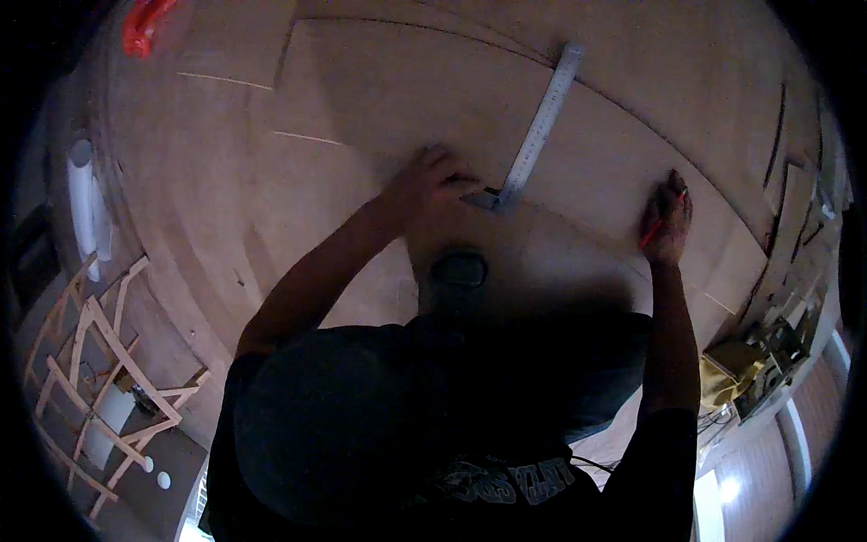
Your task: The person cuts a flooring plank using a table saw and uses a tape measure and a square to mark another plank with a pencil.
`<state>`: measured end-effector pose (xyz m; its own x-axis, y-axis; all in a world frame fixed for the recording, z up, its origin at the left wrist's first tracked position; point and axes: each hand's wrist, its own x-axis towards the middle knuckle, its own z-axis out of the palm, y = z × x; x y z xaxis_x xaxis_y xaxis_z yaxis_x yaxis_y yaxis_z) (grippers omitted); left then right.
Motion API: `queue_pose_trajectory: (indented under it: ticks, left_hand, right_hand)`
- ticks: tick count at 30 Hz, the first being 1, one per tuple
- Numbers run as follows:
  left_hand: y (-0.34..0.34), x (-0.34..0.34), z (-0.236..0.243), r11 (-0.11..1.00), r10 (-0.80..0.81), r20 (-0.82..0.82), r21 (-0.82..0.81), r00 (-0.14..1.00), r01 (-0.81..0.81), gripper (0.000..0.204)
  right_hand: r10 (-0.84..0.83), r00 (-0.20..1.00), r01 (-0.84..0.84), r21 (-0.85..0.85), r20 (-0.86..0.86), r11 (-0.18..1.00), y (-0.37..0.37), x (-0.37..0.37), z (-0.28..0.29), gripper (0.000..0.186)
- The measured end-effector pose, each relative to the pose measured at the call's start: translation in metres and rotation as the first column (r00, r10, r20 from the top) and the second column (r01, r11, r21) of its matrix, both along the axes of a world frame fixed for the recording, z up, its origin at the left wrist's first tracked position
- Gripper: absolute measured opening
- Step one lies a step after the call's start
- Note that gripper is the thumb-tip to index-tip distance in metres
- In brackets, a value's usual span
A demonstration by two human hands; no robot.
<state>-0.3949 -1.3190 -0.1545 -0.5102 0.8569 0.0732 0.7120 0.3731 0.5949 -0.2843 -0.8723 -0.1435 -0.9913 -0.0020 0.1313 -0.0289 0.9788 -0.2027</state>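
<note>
My left hand (424,188) is at the middle of a large plywood sheet (406,99), its fingers closed on the short dark stock of a try square (542,122). The square's metal blade, marked with a scale, slants away to the upper right. Its far tip reaches a dark curved line or edge (637,116) that sweeps across the wood. Over to the right, my right hand (666,242) is closed around a thin red pencil or pen (651,232), apart from the square. Shadow hides some of the fingers on both hands.
A dark shoe (459,269) rests on the wood below my left hand. White rolls (83,203) and a wooden slat frame (113,330) are at the left. Something red (137,38) lies at the upper left. Wood strips (792,203) and a yellow bag (725,378) are at the right.
</note>
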Motion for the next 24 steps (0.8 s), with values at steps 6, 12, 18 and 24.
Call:
queue_pose_trajectory:
  ticks: [6, 12, 18, 24]
  left_hand:
    - [0.002, -0.007, 0.003, 1.0, 0.003, 0.003, -0.01, 1.0, -0.003, 0.042]
    - [0.004, -0.009, 0.006, 0.999, 0.04, 0.027, 0.008, 0.999, -0.04, 0.04]
    - [0.005, -0.012, 0.008, 0.998, 0.033, 0.057, -0.061, 0.998, -0.029, 0.042]
    - [0.011, -0.009, 0.013, 0.985, 0.046, 0.027, -0.167, 0.999, -0.041, 0.055]
  right_hand:
    - [0.002, 1.0, -0.003, -0.045, -0.019, 0.999, -0.004, -0.004, -0.002, 0.034]
    - [0.042, 0.999, -0.042, 0.037, -0.003, 0.998, -0.004, -0.006, -0.002, 0.035]
    - [0.024, 1.0, -0.025, 0.035, 0.017, 0.999, -0.005, -0.005, 0.0, 0.034]
    - [-0.016, 1.0, 0.016, -0.006, -0.001, 1.0, -0.006, -0.005, -0.001, 0.032]
